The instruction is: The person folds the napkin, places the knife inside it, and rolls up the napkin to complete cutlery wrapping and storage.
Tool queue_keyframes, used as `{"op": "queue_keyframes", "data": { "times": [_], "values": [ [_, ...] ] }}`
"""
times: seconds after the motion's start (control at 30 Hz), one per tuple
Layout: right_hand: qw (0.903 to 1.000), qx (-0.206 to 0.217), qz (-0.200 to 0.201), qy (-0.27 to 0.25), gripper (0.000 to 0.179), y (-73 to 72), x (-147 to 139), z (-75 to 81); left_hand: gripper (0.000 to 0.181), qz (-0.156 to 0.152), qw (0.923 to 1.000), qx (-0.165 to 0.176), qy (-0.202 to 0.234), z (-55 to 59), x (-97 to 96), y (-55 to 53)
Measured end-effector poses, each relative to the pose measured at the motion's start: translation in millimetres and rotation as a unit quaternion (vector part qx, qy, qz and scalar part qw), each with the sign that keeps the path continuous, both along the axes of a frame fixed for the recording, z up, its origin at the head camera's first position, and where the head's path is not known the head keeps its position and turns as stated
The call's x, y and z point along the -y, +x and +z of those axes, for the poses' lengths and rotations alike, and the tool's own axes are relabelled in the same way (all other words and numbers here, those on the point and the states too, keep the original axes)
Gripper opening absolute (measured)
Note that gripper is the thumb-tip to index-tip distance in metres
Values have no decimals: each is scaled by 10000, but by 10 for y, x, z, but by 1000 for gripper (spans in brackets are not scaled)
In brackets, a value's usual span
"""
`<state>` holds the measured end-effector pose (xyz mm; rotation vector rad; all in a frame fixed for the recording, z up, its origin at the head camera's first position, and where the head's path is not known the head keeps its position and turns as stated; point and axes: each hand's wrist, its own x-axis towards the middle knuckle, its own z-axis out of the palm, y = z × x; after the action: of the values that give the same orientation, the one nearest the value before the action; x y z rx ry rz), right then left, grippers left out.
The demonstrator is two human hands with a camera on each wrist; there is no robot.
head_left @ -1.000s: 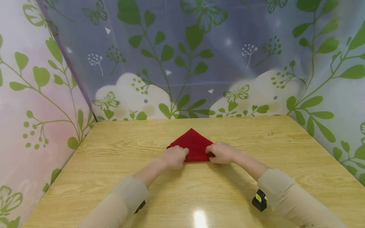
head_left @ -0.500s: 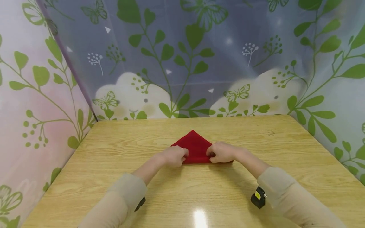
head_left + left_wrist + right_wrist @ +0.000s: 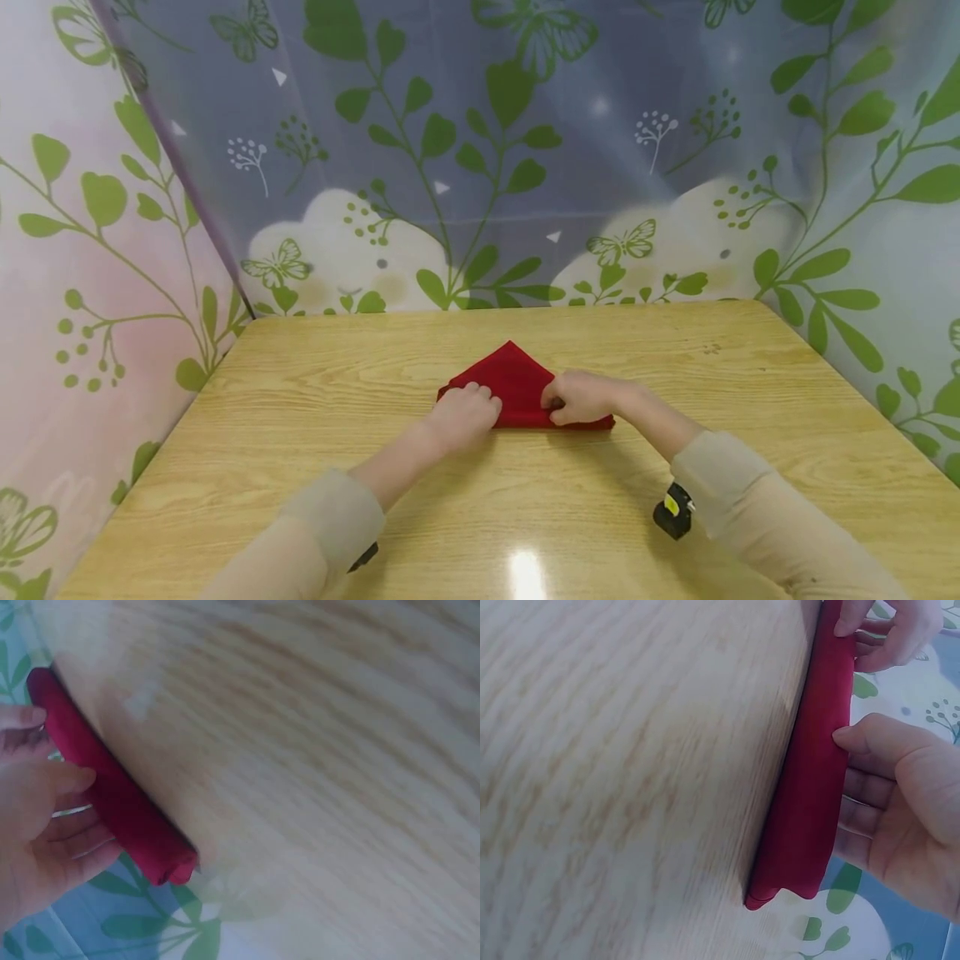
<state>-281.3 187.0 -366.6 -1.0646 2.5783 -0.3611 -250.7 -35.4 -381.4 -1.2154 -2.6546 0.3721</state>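
Observation:
A red cloth (image 3: pixel 517 387) lies on the wooden table, its far side a triangle pointing away from me. Its near edge is rolled into a thick band, which both wrist views show from the front. My left hand (image 3: pixel 467 414) holds the left part of this band, thumb on the near face and fingers behind, as the left wrist view shows. Farther right, my right hand (image 3: pixel 583 398) pinches the band in the same manner. In the right wrist view the band's loose end (image 3: pixel 780 889) sticks out past that hand. The fingertips behind the cloth are partly hidden.
The light wooden table (image 3: pixel 315 467) extends around the cloth on every side. A patterned curtain (image 3: pixel 510 150) with green leaves hangs along the table's back and both sides. Under the right sleeve (image 3: pixel 750 483) a black wrist device (image 3: pixel 672 510) is visible.
My left hand has turned, its knuckles now further over the cloth. The band's right end has come into view beyond my right hand. The triangle's tip has moved slightly right.

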Motion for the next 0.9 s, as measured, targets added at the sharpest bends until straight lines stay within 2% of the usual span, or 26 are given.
{"op": "queue_keyframes", "data": {
  "times": [0.17, 0.37, 0.67, 0.83, 0.9],
  "values": [
    [9998, 108, -83, 133, 19, -26, 6, 14, 9, -95, 9995, -258, -143, -21, -24, 27],
    [9998, -11, -69, 207, 19, -53, 10, -1, 10, -293, 9975, -633, -98, -70, -42, 31],
    [9992, -87, -200, 322, 18, -48, 14, 26, 18, -296, 9978, -594, -18, -99, -76, 17],
    [9994, -195, -141, 240, 17, -37, 23, 33, 17, -221, 9974, -687, -60, -126, -94, 6],
    [9995, -186, -157, 186, 17, -38, 23, 31, 18, -163, 9979, -624, -49, -119, -101, -6]
  ]
}}
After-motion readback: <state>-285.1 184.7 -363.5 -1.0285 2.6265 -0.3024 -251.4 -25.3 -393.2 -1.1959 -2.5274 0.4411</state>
